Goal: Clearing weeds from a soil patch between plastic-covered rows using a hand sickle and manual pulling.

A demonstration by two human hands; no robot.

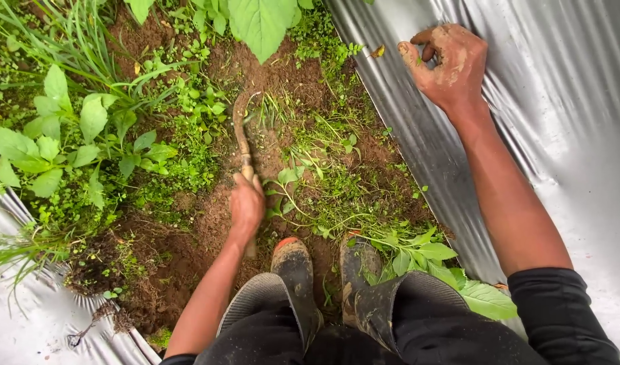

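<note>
In the middle of the frame the left hand [246, 203] is gripping the wooden handle of a small curved sickle [241, 130], its fingers wrapped fully shut around the grip. The rusty blade is lying just above the hand, its hooked tip resting in the low weeds [323, 172] on the brown soil [208, 223] at centre frame.

At the upper right the right hand [450, 64] is resting against the silver plastic mulch sheet [567, 135], its muddy fingers curled in with the thumb and forefinger pinched together (whether anything is pinched between them I cannot tell). The forearm is running down toward the lower right, ending in a dark sleeve [560, 311].

Along the bottom of the frame two mud-caked rubber boots [298, 270] are standing on the soil strip, just below the left hand, with dark trousers [323, 338] filling the lower edge.

Broad-leaved green plants [60, 135] are crowding the left side, and another strip of the silver sheet is showing at the lower left. A large leaf [261, 23] is hanging in at the top centre.
</note>
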